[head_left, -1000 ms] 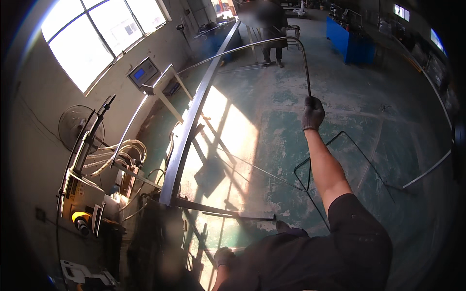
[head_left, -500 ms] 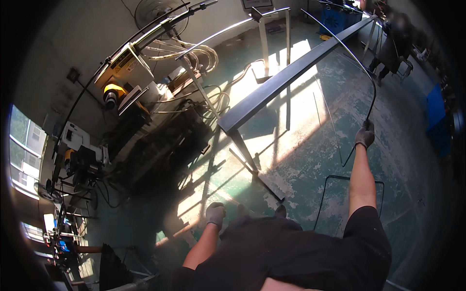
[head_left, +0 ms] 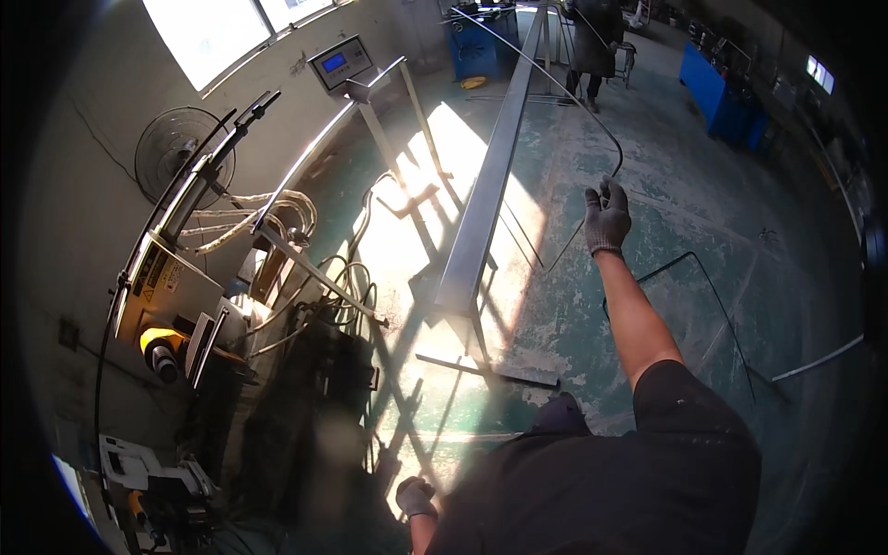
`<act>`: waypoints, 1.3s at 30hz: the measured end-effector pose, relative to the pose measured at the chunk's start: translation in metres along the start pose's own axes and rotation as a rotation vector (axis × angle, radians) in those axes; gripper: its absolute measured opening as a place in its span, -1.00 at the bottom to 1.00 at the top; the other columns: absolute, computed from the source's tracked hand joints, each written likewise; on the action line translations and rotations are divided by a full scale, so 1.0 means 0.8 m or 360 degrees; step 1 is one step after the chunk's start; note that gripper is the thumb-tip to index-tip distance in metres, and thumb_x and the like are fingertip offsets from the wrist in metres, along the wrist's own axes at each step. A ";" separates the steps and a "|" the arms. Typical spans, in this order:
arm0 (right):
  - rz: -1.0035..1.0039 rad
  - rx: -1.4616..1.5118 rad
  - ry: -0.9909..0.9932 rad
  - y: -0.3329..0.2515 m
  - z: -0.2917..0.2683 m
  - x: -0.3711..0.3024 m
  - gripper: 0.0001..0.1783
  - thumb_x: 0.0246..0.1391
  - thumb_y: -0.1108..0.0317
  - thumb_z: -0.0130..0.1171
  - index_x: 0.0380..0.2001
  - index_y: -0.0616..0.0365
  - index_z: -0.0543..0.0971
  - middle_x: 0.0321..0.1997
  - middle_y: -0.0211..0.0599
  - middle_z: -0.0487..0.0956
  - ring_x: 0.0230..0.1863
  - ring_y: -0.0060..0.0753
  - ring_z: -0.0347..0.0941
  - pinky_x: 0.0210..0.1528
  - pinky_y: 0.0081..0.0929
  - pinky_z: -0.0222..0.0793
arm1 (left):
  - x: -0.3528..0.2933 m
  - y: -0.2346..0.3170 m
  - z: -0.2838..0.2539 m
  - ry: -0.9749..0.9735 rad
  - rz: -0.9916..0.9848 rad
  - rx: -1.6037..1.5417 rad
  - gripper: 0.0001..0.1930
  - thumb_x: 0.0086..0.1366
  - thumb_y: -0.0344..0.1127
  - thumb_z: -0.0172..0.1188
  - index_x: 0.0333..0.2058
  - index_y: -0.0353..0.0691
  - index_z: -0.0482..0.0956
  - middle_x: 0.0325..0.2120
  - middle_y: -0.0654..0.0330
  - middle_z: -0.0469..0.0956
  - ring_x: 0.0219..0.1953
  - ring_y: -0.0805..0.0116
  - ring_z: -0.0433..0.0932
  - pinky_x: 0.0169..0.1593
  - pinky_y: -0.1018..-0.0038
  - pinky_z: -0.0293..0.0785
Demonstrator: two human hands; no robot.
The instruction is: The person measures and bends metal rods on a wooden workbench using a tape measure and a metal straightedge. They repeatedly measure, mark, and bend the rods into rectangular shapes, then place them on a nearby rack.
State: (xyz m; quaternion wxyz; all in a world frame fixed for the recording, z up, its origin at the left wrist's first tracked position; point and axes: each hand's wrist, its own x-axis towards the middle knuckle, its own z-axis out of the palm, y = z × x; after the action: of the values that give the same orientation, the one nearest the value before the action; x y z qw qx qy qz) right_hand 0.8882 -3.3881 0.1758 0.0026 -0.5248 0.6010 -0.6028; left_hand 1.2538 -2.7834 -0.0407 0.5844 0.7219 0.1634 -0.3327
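Two gloved hands show: the right hand (head_left: pixel 606 215) is raised at arm's length, fingers curled shut around a thin rod (head_left: pixel 592 111) that arcs up and away toward the far end of a long steel beam (head_left: pixel 490 199). The left hand (head_left: pixel 415 497) hangs low by the body, loosely curled, holding nothing that can be seen. A bent wire frame (head_left: pixel 712 296) lies on the floor (head_left: pixel 703 185) right of the arm. Another person (head_left: pixel 595 32) stands past the beam's far end
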 end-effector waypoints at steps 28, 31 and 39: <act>-0.0445 0.0467 -0.1010 -0.258 0.015 -0.107 -0.78 0.24 0.25 0.40 -0.07 -0.07 0.83 0.24 -0.25 0.73 0.62 0.00 0.24 0.68 0.00 0.01 | 0.146 0.247 0.186 -0.0712 0.0163 0.0522 -0.74 0.00 -0.72 0.29 -0.27 -0.43 0.69 -0.49 0.06 0.63 -0.52 0.22 0.61 -0.45 0.33 0.60; -0.0408 0.0360 -0.1032 -0.267 0.005 -0.111 -0.77 0.27 0.26 0.38 -0.05 -0.08 0.83 0.28 -0.29 0.71 0.66 0.06 0.15 0.67 -0.04 0.08 | 0.152 0.260 0.205 -0.0884 0.0244 0.0573 -0.76 0.04 -0.67 0.31 -0.25 -0.43 0.70 -0.46 0.07 0.65 -0.48 0.23 0.65 -0.41 0.35 0.63; -0.0077 0.0208 -0.1202 -0.322 -0.024 -0.159 -0.78 0.34 0.29 0.26 -0.05 -0.08 0.81 0.38 -0.21 0.63 0.71 0.12 -0.02 0.71 0.00 -0.01 | 0.208 0.274 0.134 -0.1099 0.0178 0.0827 -0.80 0.16 -0.60 0.33 -0.20 -0.44 0.72 -0.42 0.07 0.68 -0.45 0.28 0.66 -0.38 0.37 0.65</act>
State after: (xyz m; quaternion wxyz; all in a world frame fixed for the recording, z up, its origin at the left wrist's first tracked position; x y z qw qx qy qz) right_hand 1.0947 -3.2220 0.2885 0.2432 -0.7227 0.5055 -0.4039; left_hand 1.4804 -2.9688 -0.0019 0.4209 0.6990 -0.1702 -0.5525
